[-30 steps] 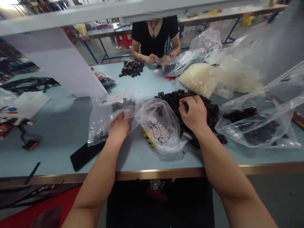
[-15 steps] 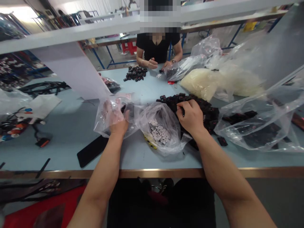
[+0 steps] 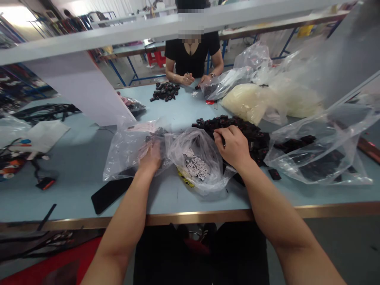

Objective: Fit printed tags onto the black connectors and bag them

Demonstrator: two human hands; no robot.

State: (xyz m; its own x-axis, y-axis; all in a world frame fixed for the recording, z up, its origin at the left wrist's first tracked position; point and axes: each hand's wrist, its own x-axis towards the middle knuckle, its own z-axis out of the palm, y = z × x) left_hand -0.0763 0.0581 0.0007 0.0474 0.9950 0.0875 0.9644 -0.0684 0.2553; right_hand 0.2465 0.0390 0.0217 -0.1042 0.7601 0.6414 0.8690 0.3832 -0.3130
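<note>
My left hand reaches into a clear plastic bag on the pale blue table; its fingers are veiled by the plastic and I cannot tell how they are set. My right hand rests curled on a heap of small black parts, its fingers pinched on one black part. Between my hands lies another clear bag with small white pieces inside.
A large clear bag with black parts lies at right, bags of pale material behind it. A person in black sits across by a small black pile. A flat black strip lies near the front edge. Cables lie at left.
My left hand has lowered with the bag, which now lies flatter on the table. My right hand has stayed on the black heap, barely shifting.
</note>
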